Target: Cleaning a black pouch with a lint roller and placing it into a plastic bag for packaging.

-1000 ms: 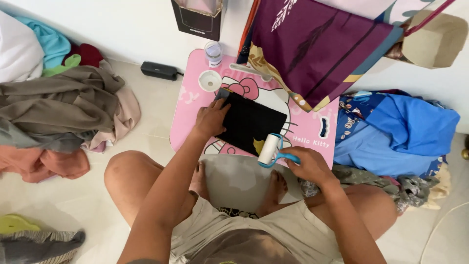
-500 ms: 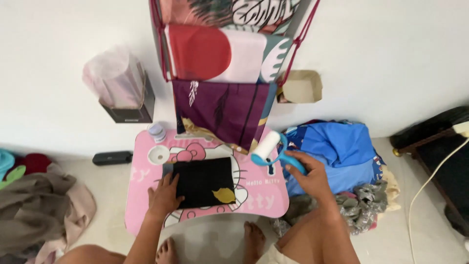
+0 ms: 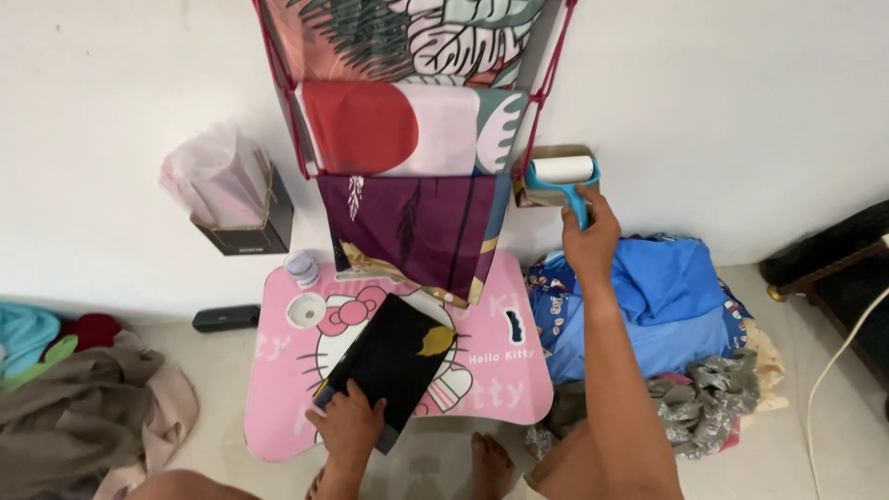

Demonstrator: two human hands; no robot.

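My right hand (image 3: 587,231) is raised toward the wall and grips the blue handle of a lint roller (image 3: 559,177), whose white roll sits just in front of a small cardboard holder (image 3: 524,191) fixed to the wall. My left hand (image 3: 349,425) presses on the near corner of a folded black cloth (image 3: 389,363) with a yellow leaf mark. The cloth lies on a small pink cartoon-cat table (image 3: 296,393).
A hanging fabric organiser (image 3: 407,130) with patterned cloths hangs above the table. A black wall box with a plastic bag (image 3: 231,199), a small jar (image 3: 303,269), blue clothes (image 3: 667,296) at right, grey and beige clothes (image 3: 83,407) at left, my foot (image 3: 489,463) under the table.
My right hand has lifted the lint roller from over the table up to the wall holder. The view tilted upward. My left hand stays on the black cloth, which has turned slightly.
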